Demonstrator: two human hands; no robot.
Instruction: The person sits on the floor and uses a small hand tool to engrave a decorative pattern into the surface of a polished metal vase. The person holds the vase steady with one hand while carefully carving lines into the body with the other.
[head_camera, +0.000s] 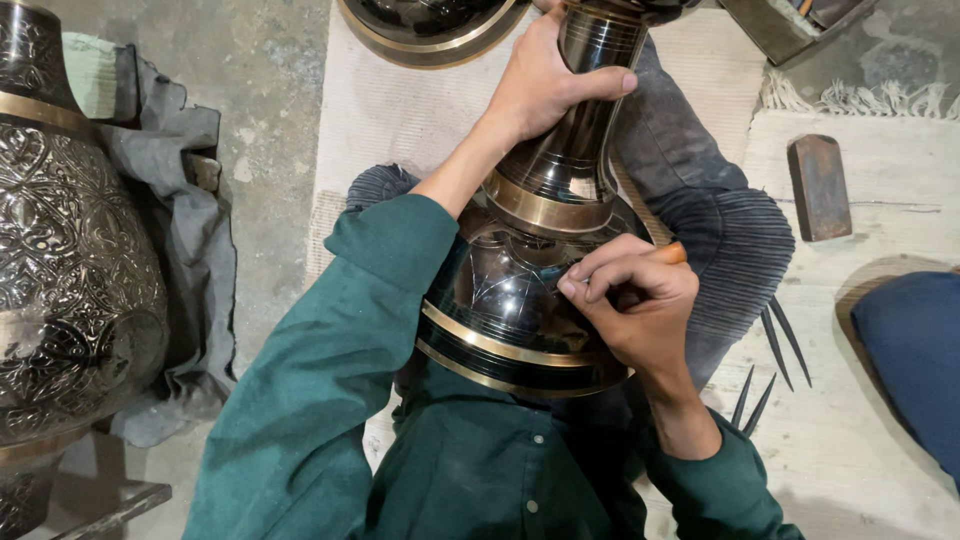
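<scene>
Bare concrete floor and a pale woven mat (400, 110) are seen behind a tall dark metal vase with brass bands (520, 300), lying at frame centre; heavy, rigid and slick, it seems best gripped at its neck, where the left hand (545, 80) is closed, while the right hand (635, 300) is pinched shut on an orange-handled engraving tool (672, 254) against its shoulder

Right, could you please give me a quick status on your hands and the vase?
Left hand grips the vase neck. Right hand holds an orange-handled tool on its shoulder. Nothing in the way.
</scene>
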